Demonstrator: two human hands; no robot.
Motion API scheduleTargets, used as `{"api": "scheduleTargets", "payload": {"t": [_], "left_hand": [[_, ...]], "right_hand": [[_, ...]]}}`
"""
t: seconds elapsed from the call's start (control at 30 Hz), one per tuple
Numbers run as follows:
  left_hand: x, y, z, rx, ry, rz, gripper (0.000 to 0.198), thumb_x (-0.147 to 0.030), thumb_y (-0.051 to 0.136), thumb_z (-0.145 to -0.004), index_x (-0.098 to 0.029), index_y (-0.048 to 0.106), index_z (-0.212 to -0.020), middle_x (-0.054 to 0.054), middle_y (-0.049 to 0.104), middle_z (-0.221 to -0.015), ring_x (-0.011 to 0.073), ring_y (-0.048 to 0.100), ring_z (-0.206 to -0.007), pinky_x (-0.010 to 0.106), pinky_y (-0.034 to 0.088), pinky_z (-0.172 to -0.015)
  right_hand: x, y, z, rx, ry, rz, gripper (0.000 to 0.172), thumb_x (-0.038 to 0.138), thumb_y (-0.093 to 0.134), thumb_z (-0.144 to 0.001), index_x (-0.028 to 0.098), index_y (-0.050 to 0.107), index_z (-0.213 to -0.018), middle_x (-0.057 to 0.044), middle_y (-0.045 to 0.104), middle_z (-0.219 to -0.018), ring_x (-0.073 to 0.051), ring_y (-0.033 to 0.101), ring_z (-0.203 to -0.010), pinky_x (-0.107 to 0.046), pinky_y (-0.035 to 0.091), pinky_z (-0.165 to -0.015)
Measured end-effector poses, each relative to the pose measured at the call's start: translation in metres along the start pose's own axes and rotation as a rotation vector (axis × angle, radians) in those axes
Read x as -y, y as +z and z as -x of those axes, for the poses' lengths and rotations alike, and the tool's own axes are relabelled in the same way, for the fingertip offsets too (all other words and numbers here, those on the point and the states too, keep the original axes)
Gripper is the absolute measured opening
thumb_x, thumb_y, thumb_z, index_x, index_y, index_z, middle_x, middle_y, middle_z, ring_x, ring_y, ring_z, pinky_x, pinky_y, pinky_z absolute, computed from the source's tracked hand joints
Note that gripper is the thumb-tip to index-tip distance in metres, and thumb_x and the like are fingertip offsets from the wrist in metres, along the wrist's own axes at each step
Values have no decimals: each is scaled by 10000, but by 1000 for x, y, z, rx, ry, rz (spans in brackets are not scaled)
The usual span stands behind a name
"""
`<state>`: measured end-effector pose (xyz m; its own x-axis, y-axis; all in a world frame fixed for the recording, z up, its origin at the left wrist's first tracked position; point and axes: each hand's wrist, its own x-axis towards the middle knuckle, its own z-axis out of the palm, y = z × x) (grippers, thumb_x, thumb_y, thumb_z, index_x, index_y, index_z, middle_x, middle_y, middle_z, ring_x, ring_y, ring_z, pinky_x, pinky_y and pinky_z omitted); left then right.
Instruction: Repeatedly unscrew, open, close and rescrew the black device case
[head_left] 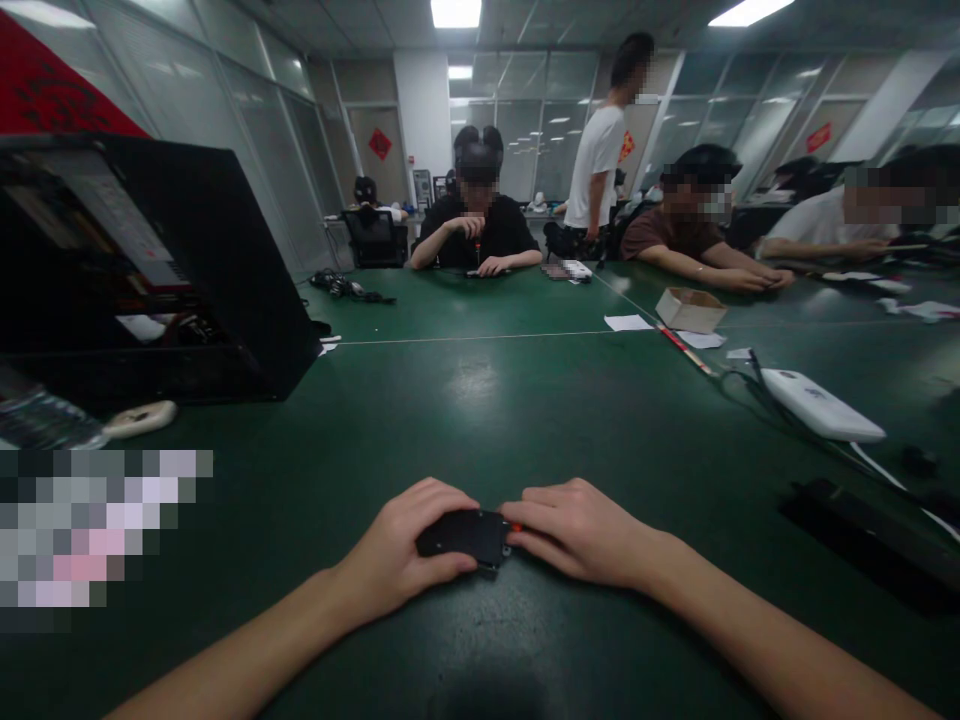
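A small black device (pixel 466 535) lies on the green table (pixel 480 420) right in front of me. My left hand (pixel 401 548) curls around its left end, thumb under the near edge and fingers over the top. My right hand (pixel 577 530) is closed at its right end, fingertips pinched at a small red part (pixel 514 527) on the device's corner. What the pinch holds beyond that red bit is too small to make out.
A black open case (pixel 150 270) stands at the left. To the right lie a white power pack (pixel 821 405) with cables, a cardboard box (pixel 690 308) and a black bar (pixel 862 540). Several people sit across the table; one stands.
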<state>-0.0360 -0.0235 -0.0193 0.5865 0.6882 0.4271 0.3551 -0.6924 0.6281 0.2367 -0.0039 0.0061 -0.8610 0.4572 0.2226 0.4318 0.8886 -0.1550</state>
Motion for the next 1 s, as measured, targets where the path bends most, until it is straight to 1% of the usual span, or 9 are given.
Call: {"api": "scheduleTargets", "payload": {"t": [0.1,0.2,0.33,0.43,0.5,0.63,0.87,0.93,1.0], "left_hand": [[-1,-1,0,1,-2,5,455,-547,639,-948,-170,640,-1203,110,710,-1086,245,644,-994,377,517,-875],[-1,-1,0,0,-13,8,444,-534,651,-945,-170,645,-1199,110,709,-1094,243,642,-1001,375,518,-880],[-1,0,1,-10,-4,-2,454,-542,647,-945,-168,648,-1203,118,712,-1096,250,643,-1009,383,523,-886],[0,0,1,-16,-4,-11,446,-534,651,-944,-169,650,-1201,118,718,-1088,254,651,-1007,387,530,-888],[-1,0,1,-19,-6,-10,445,-536,655,-941,-170,651,-1194,116,720,-1079,253,654,-1000,386,532,-886],[-1,-2,0,-18,-13,-8,455,-541,663,-934,-167,657,-1192,116,724,-1077,250,655,-992,381,535,-879],[0,-1,-1,-31,-10,-15,464,-550,674,-922,-169,679,-1186,117,737,-1061,254,663,-976,385,541,-860],[0,-1,-1,-33,-2,-14,462,-544,682,-918,-169,679,-1186,115,738,-1065,254,664,-981,383,538,-864],[1,-1,-1,-35,5,-14,455,-538,689,-915,-170,682,-1182,113,740,-1063,253,665,-978,383,537,-868]], "right_hand": [[-6,-10,3,2,-29,123,326,336,384,-1074,179,648,-1182,-26,666,-833,-129,593,-659,-274,362,-573],[-7,-17,4,-44,-38,249,317,301,388,-1071,163,665,-1138,-27,655,-797,-125,567,-619,-282,337,-555],[0,-8,-1,-84,-40,327,284,270,404,-1068,153,654,-1131,-27,659,-790,-132,568,-616,-287,335,-542],[6,5,-4,-62,-18,298,274,211,397,-1057,139,618,-1203,-45,673,-841,-149,592,-666,-286,361,-547],[8,11,-6,-36,18,214,287,208,394,-1052,142,589,-1253,-51,675,-879,-154,609,-707,-279,389,-564],[5,8,-8,4,60,55,285,219,409,-1048,172,576,-1273,-41,669,-916,-141,622,-763,-260,428,-631],[5,0,-14,-21,-1,284,276,195,438,-1038,161,602,-1256,-57,679,-894,-155,589,-734,-276,360,-576],[6,2,-16,-13,25,246,262,192,444,-1032,164,616,-1228,-55,677,-891,-158,591,-736,-275,362,-578],[7,4,-17,7,63,125,253,195,450,-1028,172,626,-1209,-47,673,-896,-154,601,-749,-267,389,-607]]}}
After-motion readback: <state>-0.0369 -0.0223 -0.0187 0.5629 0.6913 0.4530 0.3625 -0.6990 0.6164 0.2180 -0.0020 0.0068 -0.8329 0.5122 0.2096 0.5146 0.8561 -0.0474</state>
